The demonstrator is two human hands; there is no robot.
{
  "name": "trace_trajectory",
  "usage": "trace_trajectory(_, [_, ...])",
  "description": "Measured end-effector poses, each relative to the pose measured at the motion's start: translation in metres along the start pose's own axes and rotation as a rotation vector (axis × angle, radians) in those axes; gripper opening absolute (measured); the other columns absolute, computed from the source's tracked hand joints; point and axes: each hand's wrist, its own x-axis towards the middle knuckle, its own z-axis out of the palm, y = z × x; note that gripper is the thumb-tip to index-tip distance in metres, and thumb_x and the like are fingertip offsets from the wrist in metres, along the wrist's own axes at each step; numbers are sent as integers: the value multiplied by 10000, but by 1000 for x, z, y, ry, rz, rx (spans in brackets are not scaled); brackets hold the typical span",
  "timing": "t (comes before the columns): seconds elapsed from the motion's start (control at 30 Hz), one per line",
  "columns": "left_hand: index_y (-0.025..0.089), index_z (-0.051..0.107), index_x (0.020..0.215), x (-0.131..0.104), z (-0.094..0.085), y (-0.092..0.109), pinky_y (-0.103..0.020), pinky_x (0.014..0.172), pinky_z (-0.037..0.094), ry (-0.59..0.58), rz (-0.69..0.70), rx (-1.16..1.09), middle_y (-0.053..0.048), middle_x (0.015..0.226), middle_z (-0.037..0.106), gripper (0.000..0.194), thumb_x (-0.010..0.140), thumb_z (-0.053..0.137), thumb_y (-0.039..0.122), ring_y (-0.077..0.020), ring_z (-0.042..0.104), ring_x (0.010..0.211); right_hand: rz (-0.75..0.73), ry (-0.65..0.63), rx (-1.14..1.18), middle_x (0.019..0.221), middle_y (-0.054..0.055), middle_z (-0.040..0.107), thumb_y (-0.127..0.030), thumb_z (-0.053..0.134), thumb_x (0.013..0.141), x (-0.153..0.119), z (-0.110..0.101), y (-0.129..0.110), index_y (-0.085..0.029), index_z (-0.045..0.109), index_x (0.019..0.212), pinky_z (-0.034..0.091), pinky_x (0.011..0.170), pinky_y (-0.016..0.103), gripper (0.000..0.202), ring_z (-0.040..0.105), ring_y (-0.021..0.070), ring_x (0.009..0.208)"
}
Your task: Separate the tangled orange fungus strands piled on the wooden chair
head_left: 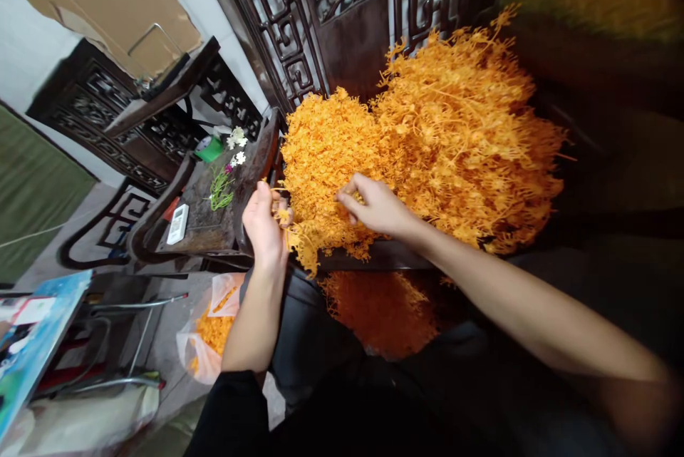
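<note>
Two big heaps of orange, branching pieces that look like plastic flower sprigs lie side by side: a smaller heap (325,143) on the left and a taller heap (459,136) on the right. My left hand (264,222) is closed round an orange sprig (304,247), which hangs from the fingers at the left edge of the smaller heap. Over the front of that heap, my right hand (374,206) is closed in a pinch. Whatever its fingertips may hold is lost against the orange behind them.
A dark carved wooden chair (208,229) at left carries a white device (178,224), green stems (220,188), white flowers (238,137) and a green roll (209,149). Below it, a plastic bag (187,346) holds orange pieces. A carved wooden backrest (353,50) rises behind the heaps.
</note>
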Motion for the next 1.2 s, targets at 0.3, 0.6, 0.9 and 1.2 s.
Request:
trace_trajectory(0.3, [155,642,684,-17,12,-25,-182,535,358,-30,152,182,39,593,526,418,886,717,513,-59,440,530,-205,-168,287,1160,64,756,-389,664,917,-21,17,-53,-204,739,1077,495,926,360,256,691,212,1039])
trace_trajectory(0.6, [178,508,677,-9,24,4,-185,390,234,-25,18,-110,114,511,247,460,878,738,522,-28,216,388,-120,-140,580,530,-73,484,-509,517,1018,-42,19,-59,-230,545,891,365,504,266,308,441,102,461])
trace_trajectory(0.9, [191,478,700,8,15,24,-188,373,232,28,-68,-178,119,514,170,446,956,643,517,-34,153,378,-277,-111,674,599,-52,475,-498,536,1027,-53,23,-66,-245,495,850,355,498,291,312,423,99,472])
trace_trajectory(1.2, [168,527,709,3,4,16,-184,368,193,71,77,-215,113,525,240,441,914,697,519,-21,194,382,-280,1,203,727,-16,593,-485,621,984,-38,8,-64,-225,654,1105,437,653,296,289,536,131,611])
